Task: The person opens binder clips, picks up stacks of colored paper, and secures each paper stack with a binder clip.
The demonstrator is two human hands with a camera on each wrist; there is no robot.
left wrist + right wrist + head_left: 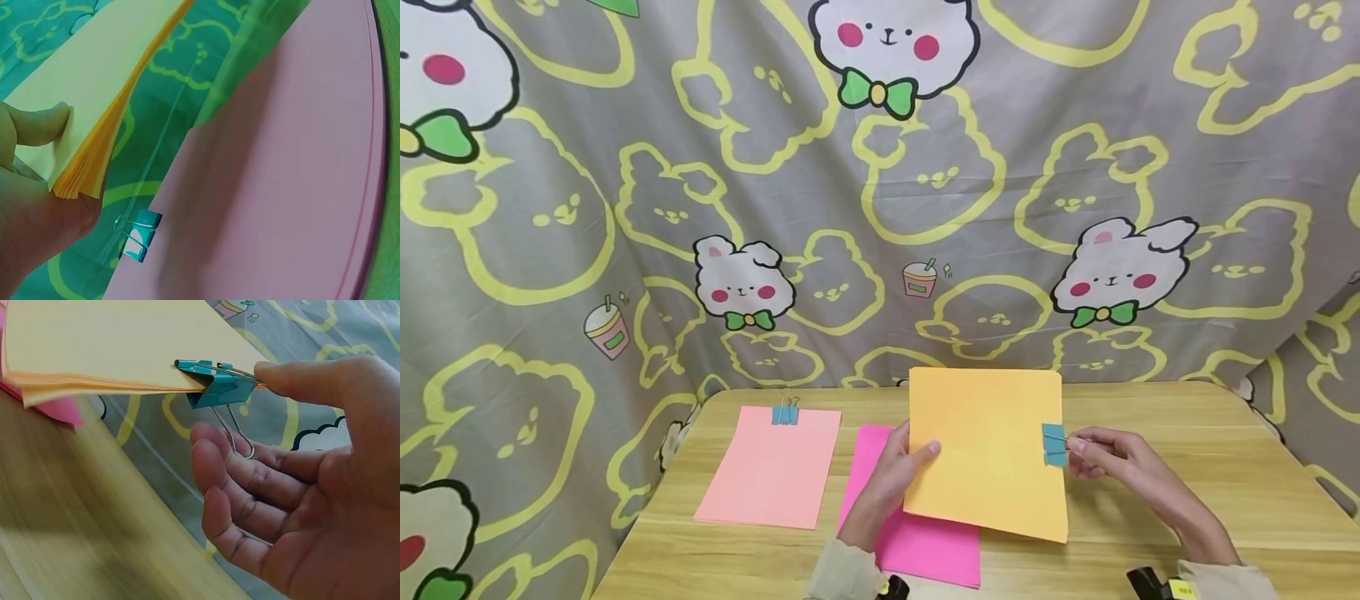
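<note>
A stack of yellow-orange paper is held up above the table, tilted toward the head camera. My left hand grips its left edge, thumb on the front face and the other fingers behind. At the right edge, a teal binder clip bites the sheets. My right hand holds this clip by its wire handles: in the right wrist view the thumb presses the upper handle, and curled fingers are at the lower one. The sheets' edges fan slightly apart beside the left hand.
On the wooden table, a salmon-pink paper stack lies at the left, with another teal binder clip on its far edge. Bright pink paper lies partly beneath the raised stack. A patterned curtain hangs behind the table.
</note>
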